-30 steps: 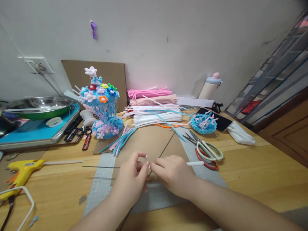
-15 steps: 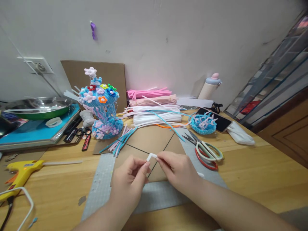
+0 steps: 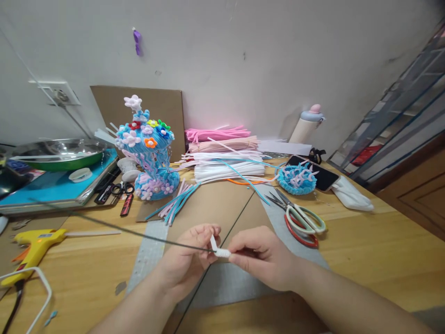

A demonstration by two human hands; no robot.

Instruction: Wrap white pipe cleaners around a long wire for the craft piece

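Note:
Above the brown cardboard (image 3: pixel 215 204), my left hand (image 3: pixel 191 255) pinches the upper end of a small bent white piece (image 3: pixel 221 253). The fingertips of my right hand (image 3: pixel 262 257) are closed on its right end. A thin dark wire runs from near the white piece to the left, and another dark line crosses diagonally beneath the hands. Beyond my left hand lie cut blue and pink stems (image 3: pixel 175 202). Scissors (image 3: pixel 302 222) lie to the right of my right hand.
A blue flowered model (image 3: pixel 148 148) stands at back left. Behind the cardboard are bundled white stems (image 3: pixel 229 168). A yellow glue gun (image 3: pixel 38 246) lies at left. At right are a blue round piece (image 3: pixel 297 179), a phone (image 3: pixel 323 176) and a bottle (image 3: pixel 306 126).
Both hands have moved slightly down with the white piece, which has turned. My left fingers have shifted their hold. The dark wire now extends farther left.

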